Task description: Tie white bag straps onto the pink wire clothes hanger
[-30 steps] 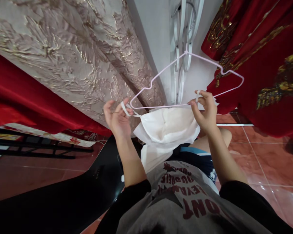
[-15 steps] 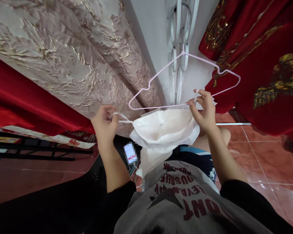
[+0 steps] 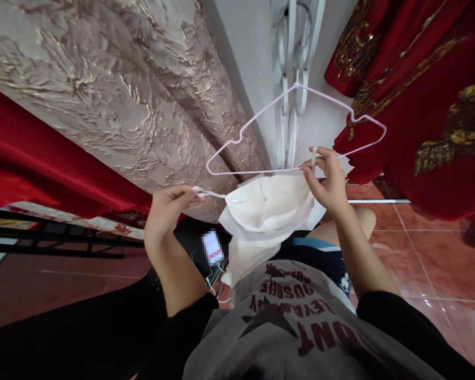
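Observation:
A white cloth garment (image 3: 273,206) with thin straps hangs just below the bottom bar of a pale pink clothes hanger (image 3: 297,85). My left hand (image 3: 164,211) is closed, pinching the end of the garment's left white strap (image 3: 214,193) and pulling it out sideways, below and left of the hanger. My right hand (image 3: 330,184) is at the right part of the hanger's bottom bar, its fingertips by the bar. A white strap loop (image 3: 314,161) runs around its bent fingers. Where that strap joins the garment is hidden behind the hand.
White metal hooks (image 3: 288,100) on the wall carry the hanger. Pink-gold embossed curtain fabric (image 3: 142,95) hangs at left, with red cloth (image 3: 55,158) beside it. Red gold-trimmed cloth (image 3: 427,116) hangs at right. A lit phone (image 3: 212,247) with a cable lies on a black surface.
My left hand has turned and now draws the strap out straighter, its fingertips further right. The garment's left edge has shifted slightly right. My right hand has barely moved left.

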`<state>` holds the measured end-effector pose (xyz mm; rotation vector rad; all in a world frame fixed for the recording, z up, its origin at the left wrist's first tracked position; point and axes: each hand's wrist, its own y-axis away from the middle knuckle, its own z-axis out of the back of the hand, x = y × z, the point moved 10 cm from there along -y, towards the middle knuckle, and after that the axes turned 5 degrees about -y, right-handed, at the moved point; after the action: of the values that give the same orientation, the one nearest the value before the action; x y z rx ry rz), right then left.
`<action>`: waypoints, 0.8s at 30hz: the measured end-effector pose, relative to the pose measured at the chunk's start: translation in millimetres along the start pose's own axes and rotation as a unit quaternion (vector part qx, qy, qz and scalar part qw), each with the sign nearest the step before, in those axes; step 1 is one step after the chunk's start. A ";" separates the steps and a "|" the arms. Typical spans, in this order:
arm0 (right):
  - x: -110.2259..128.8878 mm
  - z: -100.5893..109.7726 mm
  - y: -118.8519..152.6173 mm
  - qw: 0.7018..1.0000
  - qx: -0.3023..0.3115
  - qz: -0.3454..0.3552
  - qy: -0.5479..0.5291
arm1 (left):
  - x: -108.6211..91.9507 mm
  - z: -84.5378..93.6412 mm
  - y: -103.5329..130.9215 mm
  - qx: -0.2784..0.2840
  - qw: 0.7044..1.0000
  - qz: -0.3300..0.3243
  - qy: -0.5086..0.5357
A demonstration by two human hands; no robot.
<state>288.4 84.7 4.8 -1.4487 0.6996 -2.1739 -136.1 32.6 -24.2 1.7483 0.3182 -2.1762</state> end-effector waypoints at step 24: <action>3.6 -5.6 12.1 1.000 -0.024 0.006 -0.002 | -137.9 -123.2 1.9 0.108 0.964 -0.225 -0.094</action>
<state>282.8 74.0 -2.1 -1.4684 0.7624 -2.1598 2.1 92.7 82.9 1.6844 0.4858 -2.7698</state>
